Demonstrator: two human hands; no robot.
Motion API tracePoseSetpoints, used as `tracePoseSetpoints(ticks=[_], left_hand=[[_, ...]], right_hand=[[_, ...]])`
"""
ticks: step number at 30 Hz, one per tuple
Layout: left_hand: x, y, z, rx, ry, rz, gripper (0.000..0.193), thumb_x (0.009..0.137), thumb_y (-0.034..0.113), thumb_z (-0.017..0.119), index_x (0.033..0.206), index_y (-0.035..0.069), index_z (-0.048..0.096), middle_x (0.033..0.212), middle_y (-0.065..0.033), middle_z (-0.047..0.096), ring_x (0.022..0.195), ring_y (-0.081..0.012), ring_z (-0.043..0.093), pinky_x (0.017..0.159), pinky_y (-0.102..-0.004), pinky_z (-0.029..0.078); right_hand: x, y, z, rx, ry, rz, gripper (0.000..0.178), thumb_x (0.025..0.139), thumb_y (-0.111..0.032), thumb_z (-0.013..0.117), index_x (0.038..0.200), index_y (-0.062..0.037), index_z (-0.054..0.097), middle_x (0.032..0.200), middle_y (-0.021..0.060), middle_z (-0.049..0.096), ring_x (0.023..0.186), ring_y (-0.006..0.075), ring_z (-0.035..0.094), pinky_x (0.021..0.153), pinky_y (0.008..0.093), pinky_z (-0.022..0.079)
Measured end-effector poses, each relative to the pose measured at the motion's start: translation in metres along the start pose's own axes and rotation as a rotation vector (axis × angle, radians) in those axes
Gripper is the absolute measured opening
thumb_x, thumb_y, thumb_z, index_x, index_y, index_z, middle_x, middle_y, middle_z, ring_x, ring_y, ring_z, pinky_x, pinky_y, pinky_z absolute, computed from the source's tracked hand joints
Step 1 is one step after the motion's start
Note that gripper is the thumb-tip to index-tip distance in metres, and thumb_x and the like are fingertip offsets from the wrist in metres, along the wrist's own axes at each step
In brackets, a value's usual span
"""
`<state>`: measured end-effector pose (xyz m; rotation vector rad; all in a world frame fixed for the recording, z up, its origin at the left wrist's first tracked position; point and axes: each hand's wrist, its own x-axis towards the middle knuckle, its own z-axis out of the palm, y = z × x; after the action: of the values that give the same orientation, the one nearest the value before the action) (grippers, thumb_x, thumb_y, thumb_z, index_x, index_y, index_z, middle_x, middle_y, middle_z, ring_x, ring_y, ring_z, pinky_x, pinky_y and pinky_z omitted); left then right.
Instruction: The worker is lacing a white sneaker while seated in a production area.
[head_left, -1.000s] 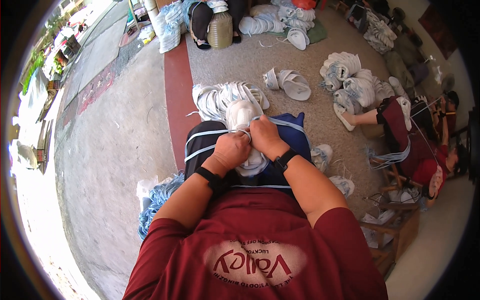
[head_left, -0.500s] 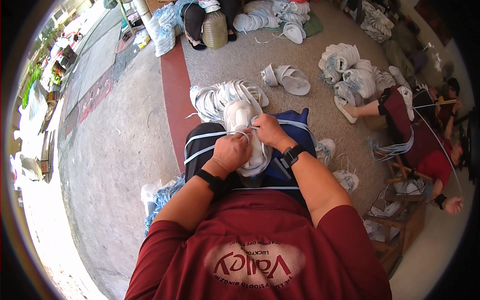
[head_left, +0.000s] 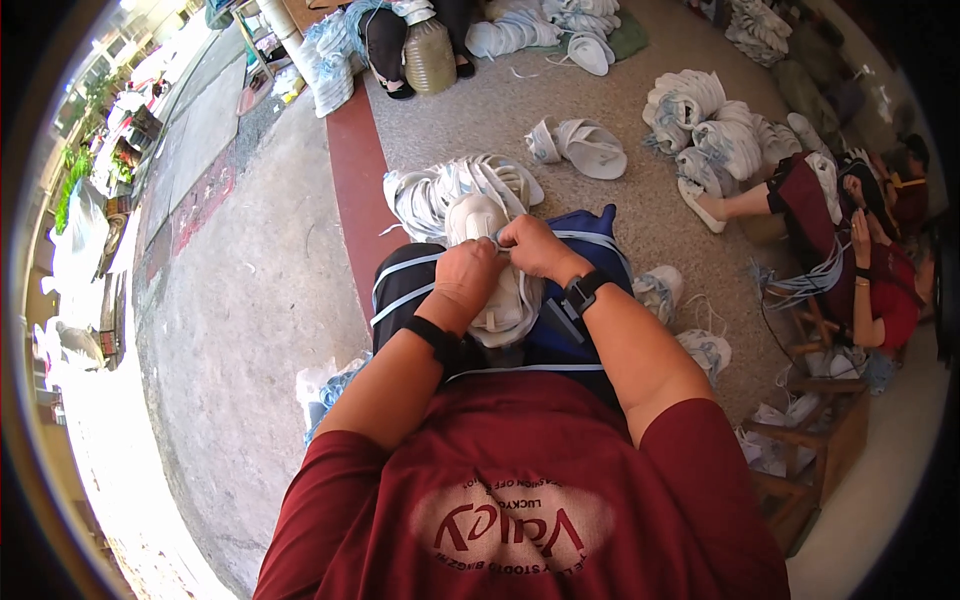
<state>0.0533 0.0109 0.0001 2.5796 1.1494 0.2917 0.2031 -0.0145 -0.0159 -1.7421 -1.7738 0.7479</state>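
A white shoe upper (head_left: 505,322) lies across my lap, its rounded toe (head_left: 474,216) pointing away from me. Over its middle, my left hand (head_left: 468,280) and my right hand (head_left: 538,248) meet with fingers pinched. A bit of light blue shoelace shows between the fingertips; most of it is hidden by the hands. More light blue laces (head_left: 408,264) are draped over my dark left trouser leg, and others (head_left: 588,238) cross the blue cloth (head_left: 578,335) on my right thigh. Just beyond the toe sits a bundle of white shoe uppers (head_left: 425,198).
White uppers lie on the floor ahead (head_left: 592,150) and in piles at right (head_left: 722,140). A co-worker in red (head_left: 892,290) sits at far right, near a wooden stool (head_left: 822,440). Beyond stand a cloudy plastic jug (head_left: 430,62) and another person's legs.
My left hand has moved up against my right, and the lace that ran across its fingers no longer shows there. The co-worker's outstretched arm has come in, hands now together.
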Motion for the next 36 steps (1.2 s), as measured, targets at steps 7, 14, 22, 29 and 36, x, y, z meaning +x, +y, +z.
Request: tracePoseSetpoints(ticks=[7,14,22,29,36], left_hand=[[0.004,0.003,0.005,0.173,-0.087,0.04,0.018,0.082,0.016,0.051,0.084,0.002,0.061,0.079,-0.0166,0.065,0.073,-0.0309,0.065,0.064,-0.0393,0.052],[0.004,-0.002,0.001,-0.007,-0.027,-0.119,0.028,0.077,0.026,0.057,0.081,-0.001,0.059,0.083,-0.0222,0.063,0.078,-0.0372,0.062,0.068,-0.0446,0.049],[0.0,-0.01,0.009,-0.056,-0.035,-0.117,0.022,0.075,0.02,0.058,0.085,0.0,0.056,0.087,-0.0202,0.063,0.082,-0.0367,0.062,0.071,-0.0444,0.049],[-0.014,-0.018,0.017,-0.056,0.161,0.129,0.017,0.08,0.022,0.058,0.082,0.006,0.055,0.079,-0.0152,0.062,0.071,-0.033,0.062,0.061,-0.0424,0.05],[-0.015,-0.019,0.023,-0.02,0.226,0.199,0.016,0.078,0.021,0.06,0.077,0.006,0.055,0.074,-0.0138,0.06,0.067,-0.0322,0.06,0.057,-0.0394,0.049]], right_hand=[[0.0,-0.001,0.003,-0.017,-0.016,0.008,0.011,0.062,-0.002,0.056,0.071,-0.001,0.063,0.073,0.0221,0.059,0.069,0.0316,0.062,0.062,0.0366,0.046],[-0.009,-0.015,0.022,-0.361,0.214,-0.075,0.007,0.063,-0.008,0.061,0.066,-0.0013,0.063,0.075,0.0198,0.062,0.078,0.0372,0.06,0.072,0.0422,0.049],[0.003,-0.006,0.001,-0.25,0.068,-0.104,0.007,0.058,-0.003,0.059,0.065,-0.002,0.061,0.071,0.0205,0.06,0.075,0.0373,0.06,0.066,0.0427,0.048],[0.007,-0.004,-0.006,0.027,-0.127,-0.056,0.006,0.054,0.004,0.052,0.059,0.0033,0.051,0.055,0.0186,0.048,0.052,0.0228,0.049,0.052,0.0361,0.039],[0.014,-0.001,-0.009,0.093,-0.257,-0.096,0.006,0.053,0.004,0.051,0.057,0.0042,0.047,0.05,0.0152,0.036,0.05,0.0145,0.037,0.047,0.0343,0.033]])
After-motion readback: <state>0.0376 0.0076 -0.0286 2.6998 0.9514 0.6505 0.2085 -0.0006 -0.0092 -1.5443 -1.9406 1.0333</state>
